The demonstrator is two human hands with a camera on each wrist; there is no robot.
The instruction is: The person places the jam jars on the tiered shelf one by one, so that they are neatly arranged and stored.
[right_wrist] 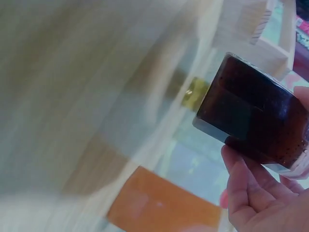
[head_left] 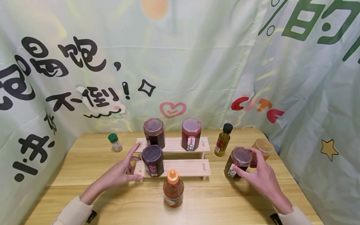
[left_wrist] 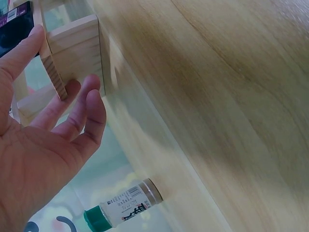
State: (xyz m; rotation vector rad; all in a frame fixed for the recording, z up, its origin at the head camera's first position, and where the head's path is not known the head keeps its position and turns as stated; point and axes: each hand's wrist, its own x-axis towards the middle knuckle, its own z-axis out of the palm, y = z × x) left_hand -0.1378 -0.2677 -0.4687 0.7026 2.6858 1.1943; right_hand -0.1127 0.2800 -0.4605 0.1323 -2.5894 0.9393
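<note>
Before me on the counter (head_left: 84, 162): a green-capped shaker (head_left: 115, 142), an oil bottle (head_left: 222, 139), an orange-capped sauce bottle (head_left: 173, 188), an amber jar (head_left: 262, 147).

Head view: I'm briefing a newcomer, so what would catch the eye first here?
The two-step wooden rack at the table's middle, with three dark jars on it. The right hand grips a fourth dark jar right of the rack. The left hand spreads open at the rack's left end.
</note>
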